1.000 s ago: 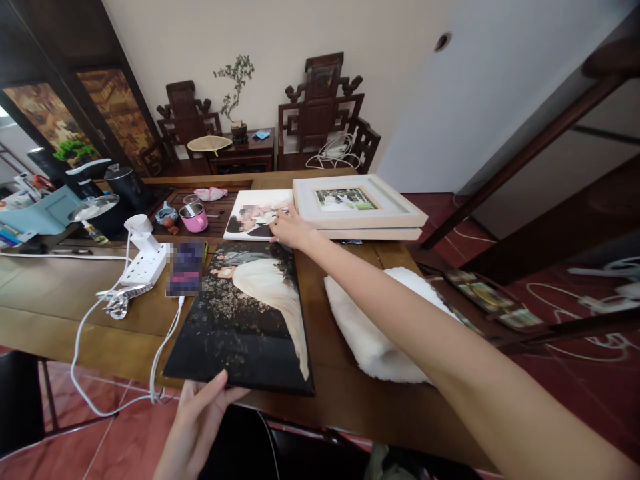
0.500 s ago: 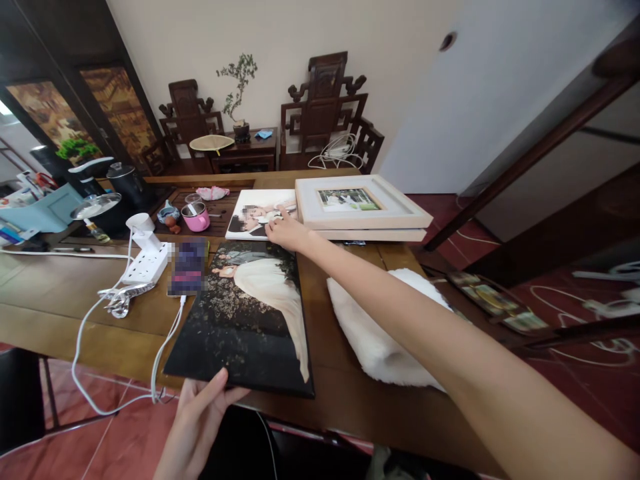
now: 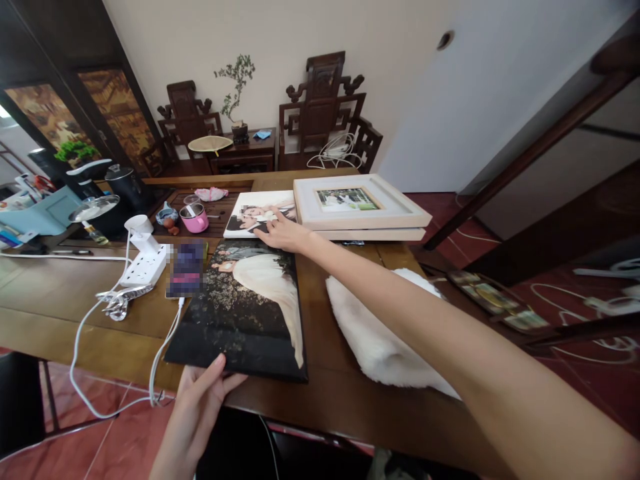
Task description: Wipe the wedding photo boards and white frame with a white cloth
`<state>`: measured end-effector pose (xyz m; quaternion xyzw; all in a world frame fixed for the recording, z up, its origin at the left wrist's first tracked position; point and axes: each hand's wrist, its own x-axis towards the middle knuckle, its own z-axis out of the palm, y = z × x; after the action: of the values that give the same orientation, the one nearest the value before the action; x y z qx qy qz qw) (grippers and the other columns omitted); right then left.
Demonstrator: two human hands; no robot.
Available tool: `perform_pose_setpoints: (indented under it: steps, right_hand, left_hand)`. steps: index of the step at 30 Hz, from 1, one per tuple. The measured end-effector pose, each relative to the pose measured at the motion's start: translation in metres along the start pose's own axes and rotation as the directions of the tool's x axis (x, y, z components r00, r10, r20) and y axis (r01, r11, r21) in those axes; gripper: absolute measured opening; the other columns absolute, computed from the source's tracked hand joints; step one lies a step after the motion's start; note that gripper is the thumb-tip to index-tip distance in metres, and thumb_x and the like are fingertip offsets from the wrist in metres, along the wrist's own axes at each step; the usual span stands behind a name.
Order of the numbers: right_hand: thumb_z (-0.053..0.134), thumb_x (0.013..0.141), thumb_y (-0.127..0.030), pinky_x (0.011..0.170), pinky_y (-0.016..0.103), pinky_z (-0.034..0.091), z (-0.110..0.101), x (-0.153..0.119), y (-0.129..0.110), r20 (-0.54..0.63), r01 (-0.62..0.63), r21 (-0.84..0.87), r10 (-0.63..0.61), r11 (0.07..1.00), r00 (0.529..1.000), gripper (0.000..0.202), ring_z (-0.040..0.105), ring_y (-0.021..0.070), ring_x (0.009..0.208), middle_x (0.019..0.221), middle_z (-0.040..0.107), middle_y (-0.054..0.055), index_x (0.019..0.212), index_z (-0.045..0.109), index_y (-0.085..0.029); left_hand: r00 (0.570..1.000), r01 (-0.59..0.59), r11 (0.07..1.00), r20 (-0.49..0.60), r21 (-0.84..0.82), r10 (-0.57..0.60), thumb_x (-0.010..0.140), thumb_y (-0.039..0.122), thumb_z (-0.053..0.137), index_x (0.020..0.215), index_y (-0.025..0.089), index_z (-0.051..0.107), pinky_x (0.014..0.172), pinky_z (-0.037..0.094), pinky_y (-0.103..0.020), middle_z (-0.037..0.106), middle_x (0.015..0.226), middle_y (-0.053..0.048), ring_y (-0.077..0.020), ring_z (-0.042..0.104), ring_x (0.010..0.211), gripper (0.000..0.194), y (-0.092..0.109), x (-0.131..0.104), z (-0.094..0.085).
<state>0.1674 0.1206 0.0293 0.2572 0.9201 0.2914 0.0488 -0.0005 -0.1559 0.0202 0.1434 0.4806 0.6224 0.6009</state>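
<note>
A dark photo album, its cover showing a figure in a long white dress, lies near the table's front edge. My left hand grips its near edge, thumb on top and fingers underneath. Stretched across the table, my right hand rests with fingers apart at the album's far edge, over the border of a white photo album with a portrait on it. Beside that white album stand stacked pale wooden picture frames, the top one holding a small outdoor photo. Beneath my right forearm lies a white fluffy cloth.
Left of the dark album are a phone on a cable, a white power strip and a clear-wrapped item. Farther back stand a pink mug, a black kettle and a blue organizer box. Carved chairs line the wall.
The dark album has slid slightly away from me, its near edge moving farther onto the table with my left hand. My right hand has shifted a little toward me and left.
</note>
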Motion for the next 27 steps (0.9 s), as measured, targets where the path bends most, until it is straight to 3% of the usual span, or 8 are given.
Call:
perform_pose_setpoints:
  steps: [6,12,15,17,19,22,27]
  right_hand:
    - [0.028,0.086,0.002,0.101,0.069,0.007,-0.005,-0.001,0.009,-0.042,-0.004,-0.017,0.003,1.0,0.999,0.049,0.064,0.0279,0.087,0.094,0.069,0.019,0.134,0.04,-0.003]
    - [0.024,0.088,0.002,0.101,0.065,0.012,-0.014,0.0,0.02,-0.108,-0.054,-0.031,0.05,0.998,0.993,0.049,0.064,0.0268,0.083,0.091,0.069,0.016,0.134,0.039,-0.003]
    - [0.022,0.086,0.004,0.1,0.064,0.015,-0.014,0.0,0.026,-0.15,-0.065,-0.051,0.056,0.997,0.987,0.051,0.063,0.0246,0.078,0.087,0.07,0.013,0.133,0.039,-0.004]
    - [0.024,0.085,0.005,0.1,0.063,0.016,-0.014,0.0,0.029,-0.191,-0.075,-0.069,0.06,0.995,0.98,0.052,0.063,0.0226,0.076,0.086,0.07,0.01,0.134,0.039,-0.006]
    - [0.026,0.084,0.005,0.1,0.062,0.016,-0.012,0.0,0.03,-0.23,-0.082,-0.09,0.059,0.993,0.971,0.053,0.063,0.0209,0.075,0.086,0.07,0.008,0.134,0.039,-0.008]
    - [0.025,0.085,0.003,0.1,0.063,0.017,-0.01,0.0,0.028,-0.263,-0.08,-0.121,0.046,0.989,0.964,0.051,0.062,0.0207,0.074,0.086,0.07,0.007,0.132,0.041,-0.009]
    - [0.021,0.092,-0.003,0.1,0.064,0.021,-0.007,-0.003,0.017,-0.314,-0.12,-0.054,0.097,0.991,0.944,0.046,0.062,0.0233,0.079,0.087,0.07,0.011,0.129,0.048,-0.009]
  left_hand:
    - [0.999,-0.019,1.0,0.039,0.02,0.018,0.074,0.017,0.074,0.122,0.019,0.058,0.09,0.055,-0.042,0.073,0.1,-0.007,-0.0237,0.07,0.092,0.051,0.003,0.011,0.016]
    - [0.992,-0.048,0.998,0.118,0.036,0.043,0.074,0.013,0.074,0.086,0.015,0.058,0.102,0.047,-0.043,0.07,0.079,0.0,-0.0169,0.07,0.091,0.02,0.005,0.032,0.03]
    - [0.993,-0.052,0.998,0.105,0.025,0.049,0.074,0.01,0.074,0.067,0.017,0.045,0.104,0.046,-0.042,0.061,0.061,0.006,-0.0132,0.071,0.078,0.03,0.005,0.052,0.035]
    - [0.994,-0.025,0.998,0.106,0.061,0.018,0.076,0.009,0.072,0.067,0.018,0.04,0.104,0.045,-0.045,0.058,0.06,0.007,-0.0161,0.073,0.08,0.034,0.004,0.067,0.04]
    - [0.995,0.01,0.991,0.092,0.13,-0.022,0.082,0.009,0.066,0.069,0.019,0.037,0.1,0.047,-0.05,0.059,0.062,0.005,-0.0219,0.074,0.082,0.033,0.004,0.082,0.047]
    - [0.991,0.075,0.969,0.087,0.234,-0.097,0.09,0.007,0.055,0.072,0.017,0.039,0.095,0.053,-0.046,0.067,0.072,-0.007,-0.0259,0.073,0.085,0.025,0.007,0.104,0.062]
    - [0.983,0.117,0.93,0.093,0.349,-0.159,0.093,0.009,0.049,0.082,0.0,0.058,0.095,0.053,-0.036,0.071,0.084,-0.025,-0.0287,0.071,0.095,0.016,0.016,0.14,0.081]
